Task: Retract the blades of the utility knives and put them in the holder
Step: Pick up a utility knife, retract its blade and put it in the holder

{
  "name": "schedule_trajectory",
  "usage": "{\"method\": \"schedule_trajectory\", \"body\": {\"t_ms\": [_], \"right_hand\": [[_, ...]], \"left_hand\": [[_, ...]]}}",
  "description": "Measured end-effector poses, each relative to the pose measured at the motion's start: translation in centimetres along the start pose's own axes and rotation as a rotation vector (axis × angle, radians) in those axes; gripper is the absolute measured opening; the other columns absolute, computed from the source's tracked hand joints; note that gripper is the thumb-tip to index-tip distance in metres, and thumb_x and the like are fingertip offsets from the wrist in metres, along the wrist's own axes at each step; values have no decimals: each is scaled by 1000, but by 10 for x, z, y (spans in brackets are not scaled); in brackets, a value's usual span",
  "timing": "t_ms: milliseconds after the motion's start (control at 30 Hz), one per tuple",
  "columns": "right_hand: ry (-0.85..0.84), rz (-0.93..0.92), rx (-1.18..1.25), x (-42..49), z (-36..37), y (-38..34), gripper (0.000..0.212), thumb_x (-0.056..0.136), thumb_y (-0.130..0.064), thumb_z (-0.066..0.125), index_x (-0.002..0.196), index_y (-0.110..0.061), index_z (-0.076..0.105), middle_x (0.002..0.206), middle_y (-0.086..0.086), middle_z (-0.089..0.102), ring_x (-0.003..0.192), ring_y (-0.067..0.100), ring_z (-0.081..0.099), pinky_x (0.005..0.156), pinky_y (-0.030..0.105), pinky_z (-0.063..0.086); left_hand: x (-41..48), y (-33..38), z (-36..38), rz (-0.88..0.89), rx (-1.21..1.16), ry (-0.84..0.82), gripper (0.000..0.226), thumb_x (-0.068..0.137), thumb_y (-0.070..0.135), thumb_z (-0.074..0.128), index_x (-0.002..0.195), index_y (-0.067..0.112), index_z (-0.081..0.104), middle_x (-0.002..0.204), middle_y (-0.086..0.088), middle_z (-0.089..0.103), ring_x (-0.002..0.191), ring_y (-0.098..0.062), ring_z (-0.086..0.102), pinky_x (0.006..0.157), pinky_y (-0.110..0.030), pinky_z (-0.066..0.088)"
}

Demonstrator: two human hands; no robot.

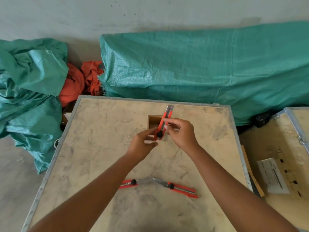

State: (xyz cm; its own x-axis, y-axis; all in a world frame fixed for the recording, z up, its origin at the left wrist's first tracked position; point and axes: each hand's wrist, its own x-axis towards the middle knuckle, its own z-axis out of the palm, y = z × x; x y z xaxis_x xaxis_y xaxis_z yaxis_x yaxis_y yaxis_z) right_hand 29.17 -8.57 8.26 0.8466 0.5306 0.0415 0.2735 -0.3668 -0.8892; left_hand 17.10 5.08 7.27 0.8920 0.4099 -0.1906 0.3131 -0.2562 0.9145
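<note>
While two more bladed knives (pixel 158 185) wait on the scuffed plywood tabletop (pixel 100 148), we grip the red plastic utility knife (pixel 163 124) in left hand (pixel 143 146) and right hand (pixel 180 133) above the small wooden holder (pixel 154 120) — blade out, so we should probably slide the black knob fully back first.

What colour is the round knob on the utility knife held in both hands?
Black, on the red-orange utility knife, at its lower end; clearest in the head view.

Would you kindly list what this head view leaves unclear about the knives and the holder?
- Wooden holder: its inside and right part are hidden by both hands and the held utility knife.
- Left knife on the table: handle end covered by the left forearm.
- Held knife's blade tip: blurred, so its extension is unclear.
</note>
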Motion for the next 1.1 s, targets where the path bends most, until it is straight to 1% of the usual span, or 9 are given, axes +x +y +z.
{"method": "schedule_trajectory", "body": {"t_ms": [100, 167, 200, 267, 400, 733, 900, 1000, 1100], "right_hand": [[59, -29, -67, 42, 11, 8, 24, 89, -3, 72, 108, -15, 79, 107, 2, 79, 93, 12, 75, 89, 27, 60], [78, -33, -126, 62, 19, 18, 23, 89, -3, 72, 108, -15, 79, 109, 3, 79, 97, 16, 74, 91, 28, 59], [83, -35, -148, 71, 23, 23, 23, 89, -3, 72, 108, -14, 79, 109, 4, 79, 97, 17, 74, 91, 29, 59], [74, -34, -180, 82, 31, 34, 23, 90, -3, 71, 108, -13, 79, 109, 5, 79, 97, 18, 74, 91, 31, 60], [31, -31, -220, 88, 44, 50, 22, 89, -1, 71, 108, -11, 80, 108, 8, 79, 99, 23, 74, 92, 37, 60], [48, -58, -213, 74, 48, 69, 27, 87, 6, 68, 106, -9, 79, 108, 10, 77, 101, 23, 71, 86, 41, 61], [98, -32, -176, 58, 48, 66, 28, 88, 3, 69, 113, -7, 76, 116, 12, 75, 109, 25, 69, 89, 46, 61], [145, -42, -175, 32, 47, 64, 29, 87, 1, 72, 113, -10, 76, 115, 9, 75, 107, 19, 69, 86, 37, 62], [120, 26, -122, -7, 51, 62, 25, 89, -5, 73, 112, -13, 76, 112, 6, 74, 98, 9, 68, 77, 14, 58]], "left_hand": [[45, 0, -6, 38, 177, 48, 70, 74, -1, 79, 135, 20, 54, 133, 4, 56, 125, -19, 53, 102, -33, 46], [72, -2, -8, -30, 311, 24, 85, 75, 8, 81, 147, 20, 37, 155, -2, 36, 142, -20, 35, 114, -35, 32], [83, -4, -8, -81, 349, -15, 92, 76, 11, 81, 151, 19, 29, 160, -4, 25, 145, -21, 28, 116, -35, 27], [101, -11, -3, -156, 408, -105, 96, 79, 14, 79, 153, 17, 19, 163, -6, 16, 146, -25, 26, 115, -34, 28], [117, -23, 6, -195, 465, -165, 88, 84, 14, 74, 152, 15, 19, 163, -3, 18, 141, -28, 37, 112, -35, 36], [121, -30, 3, -176, 354, -199, 93, 82, 6, 75, 153, 12, 15, 164, -1, 11, 147, -24, 24, 118, -34, 26], [106, -26, 2, -159, 283, -118, 90, 82, 12, 76, 153, 16, 20, 162, -3, 22, 145, -25, 29, 116, -36, 30], [82, -33, -7, -166, 260, -49, 79, 82, 18, 77, 148, 22, 34, 157, -2, 34, 142, -24, 35, 113, -37, 32], [44, -54, -23, -220, 228, -20, 68, 81, 26, 78, 141, 25, 47, 148, 0, 47, 135, -20, 45, 110, -39, 41]]}}
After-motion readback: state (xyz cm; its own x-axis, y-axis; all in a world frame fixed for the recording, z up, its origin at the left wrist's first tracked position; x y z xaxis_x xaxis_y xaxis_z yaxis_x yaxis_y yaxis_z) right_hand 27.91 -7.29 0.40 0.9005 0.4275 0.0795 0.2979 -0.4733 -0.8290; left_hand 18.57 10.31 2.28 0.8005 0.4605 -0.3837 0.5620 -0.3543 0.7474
